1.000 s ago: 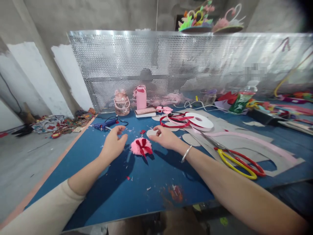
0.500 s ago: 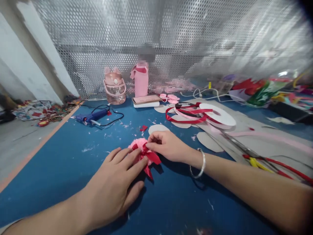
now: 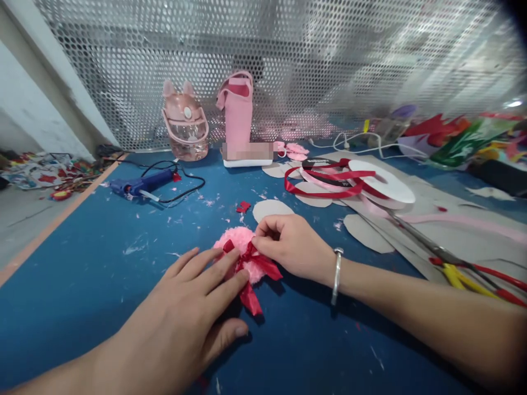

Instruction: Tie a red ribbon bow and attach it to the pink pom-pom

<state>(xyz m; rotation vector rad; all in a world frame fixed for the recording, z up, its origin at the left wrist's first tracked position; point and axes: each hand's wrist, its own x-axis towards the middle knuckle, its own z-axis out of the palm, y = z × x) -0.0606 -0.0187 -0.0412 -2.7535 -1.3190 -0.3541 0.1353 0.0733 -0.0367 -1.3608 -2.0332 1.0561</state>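
A fluffy pink round piece (image 3: 233, 237) lies on the blue tabletop with a red ribbon bow (image 3: 269, 267) across it; two ribbon tails spread toward me and to the right. My left hand (image 3: 183, 299) lies open over its left side, fingertips touching the fluff and the bow. With thumb and index finger together, my right hand (image 3: 290, 241) pinches the red ribbon near the bow's knot; a silver bangle circles that wrist. Behind the fluffy piece are a pale oval cutout (image 3: 272, 209) and small red ribbon scraps (image 3: 244, 207).
At left lies a blue glue gun (image 3: 142, 182) with a black cord. A clear pink bottle (image 3: 187, 129) and a pink bottle sleeve (image 3: 239, 118) stand against the perforated metal panel. Rightward are ribbon spools (image 3: 389, 184), grey card sheets (image 3: 444, 236) and scissors (image 3: 428, 241).
The view has tilted and shifted slightly, so the whole scene sits differently. Both hands stay at the bow, the right one still pinching the ribbon, and more pink fluff shows between them.
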